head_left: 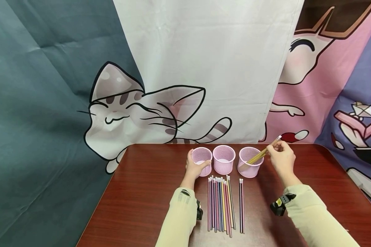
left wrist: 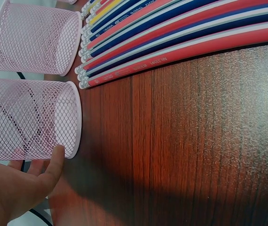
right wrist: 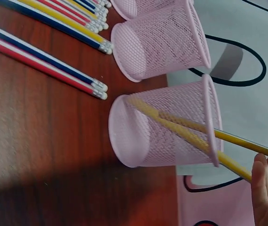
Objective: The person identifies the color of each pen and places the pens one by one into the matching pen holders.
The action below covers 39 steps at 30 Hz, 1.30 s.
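At the left end of three pink mesh pencil cups, my left hand (head_left: 194,168) grips the left cup (head_left: 202,153), thumb on its near side and the other fingers around its far left side. My right hand (head_left: 282,159) pinches yellow pencils (head_left: 257,157) by their eraser ends. Their lower ends are inside the right cup (head_left: 249,172), leaning against its wall. Through the mesh in the right wrist view, two yellow pencils (right wrist: 185,134) show, spread apart at the top. Between these cups stands the middle cup (head_left: 224,168), upright, with no hand on it.
In front of the cups lies a row of several striped pencils (head_left: 221,206), erasers toward the cups. Two more pencils (head_left: 242,206), one red and one dark blue, lie apart to the right. A printed cloth (head_left: 204,51) hangs behind the brown table (head_left: 136,195).
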{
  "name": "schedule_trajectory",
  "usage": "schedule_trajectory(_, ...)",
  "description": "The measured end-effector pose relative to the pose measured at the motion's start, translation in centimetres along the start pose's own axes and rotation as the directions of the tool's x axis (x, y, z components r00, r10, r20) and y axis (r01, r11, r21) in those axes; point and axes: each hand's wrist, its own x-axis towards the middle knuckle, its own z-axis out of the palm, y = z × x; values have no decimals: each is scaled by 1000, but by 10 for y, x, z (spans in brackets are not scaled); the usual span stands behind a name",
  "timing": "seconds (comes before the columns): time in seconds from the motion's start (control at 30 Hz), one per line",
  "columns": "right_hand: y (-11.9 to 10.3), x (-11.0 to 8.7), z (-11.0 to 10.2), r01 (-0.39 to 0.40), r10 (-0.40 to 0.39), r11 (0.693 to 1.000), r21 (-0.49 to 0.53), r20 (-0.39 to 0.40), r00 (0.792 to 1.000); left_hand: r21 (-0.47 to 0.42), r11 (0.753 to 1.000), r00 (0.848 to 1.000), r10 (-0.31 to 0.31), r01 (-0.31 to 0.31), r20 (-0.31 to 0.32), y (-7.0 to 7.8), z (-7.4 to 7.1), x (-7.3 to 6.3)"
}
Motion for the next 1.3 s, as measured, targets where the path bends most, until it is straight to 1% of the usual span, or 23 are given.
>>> schedule_trajectory(0.07, 4, -2, 1, -25, 25, 998, -49, -4, 1000, 10, 1000, 1000, -7, 7, 1, 1, 0, -1)
schedule_trajectory(0.17, 9, -4, 2, -84, 85, 995, -57, 12, 996, 27, 1000, 1000, -4, 4, 2, 2, -1, -2)
schedule_trajectory(0.27, 17, -4, 5, -167, 164, 984, 63, 55, 985, 27, 1000, 1000, 0, 0, 3, 1, -1, -2)
schedule_trajectory(0.3, 28, 0, 7, -182, 172, 972, 152, 80, 982, 27, 1000, 1000, 2, -2, 3, 1, -1, -2)
schedule_trajectory(0.37, 36, 2, 9, -207, 189, 956, 208, 104, 976, 25, 1000, 1000, 2, -2, 3, 1, -1, -3)
schedule_trajectory(0.43, 44, 4, 10, -236, 206, 934, 270, 133, 969, 26, 1000, 1000, 0, 0, 4, 1, -1, -3)
schedule_trajectory(0.5, 46, 4, 9, -251, 222, 930, 269, 135, 966, 26, 1000, 1000, -3, 3, 3, 2, -2, -3)
schedule_trajectory(0.53, 39, 1, 8, -264, 241, 939, 221, 128, 962, 25, 1000, 1000, -5, 5, 3, 2, -2, -3)
schedule_trajectory(0.63, 34, -1, 7, -300, 279, 931, 207, 124, 952, 24, 1000, 1000, -4, 4, 2, 2, -2, -3)
schedule_trajectory(0.67, 29, -3, 6, -309, 291, 936, 172, 121, 949, 24, 1000, 1000, -3, 3, 2, 2, -2, -3)
schedule_trajectory(0.77, 25, -5, 5, -334, 314, 930, 155, 139, 939, 25, 1000, 1000, 3, -3, 1, 2, -2, -3)
schedule_trajectory(0.87, 25, -6, 5, -344, 323, 928, 141, 151, 934, 28, 1000, 1000, 2, -2, 1, 2, -2, -3)
schedule_trajectory(1.07, 25, -8, 5, -344, 322, 931, 122, 170, 931, 26, 1000, 1000, -5, 5, 3, 3, -2, -3)
schedule_trajectory(1.3, 26, -8, 5, -374, 355, 921, 104, 168, 920, 32, 999, 1000, -5, 5, 3, 1, -1, -2)
